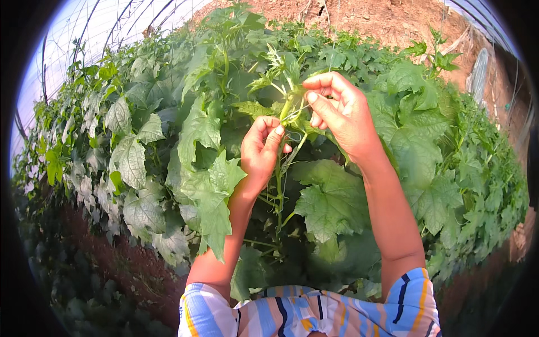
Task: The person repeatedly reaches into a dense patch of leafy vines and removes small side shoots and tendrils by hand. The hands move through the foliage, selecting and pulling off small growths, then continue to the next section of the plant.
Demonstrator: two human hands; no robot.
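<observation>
A climbing gourd vine, its stem (286, 107) pale green and upright, stands in front of my chest. My left hand (262, 147) pinches this stem between thumb and forefinger, below the leafy growing tip (276, 67). Higher up and to the right, my right hand (341, 111) has its thumb and forefinger closed at the side of the shoot. Whatever fine part sits between those fingertips is too small to make out. A thin pale string (287, 168) and curled tendrils run along the stem below the hands. A broad lobed leaf (332, 198) hangs under my right forearm.
Dense vine foliage (139, 147) spreads on both sides. Metal hoops (84, 38) carry a translucent plastic cover at the left. An earthen wall (370, 21) rises behind the plants, with clear plastic sheeting (479, 76) hanging at right. Reddish soil (126, 261) lies at lower left.
</observation>
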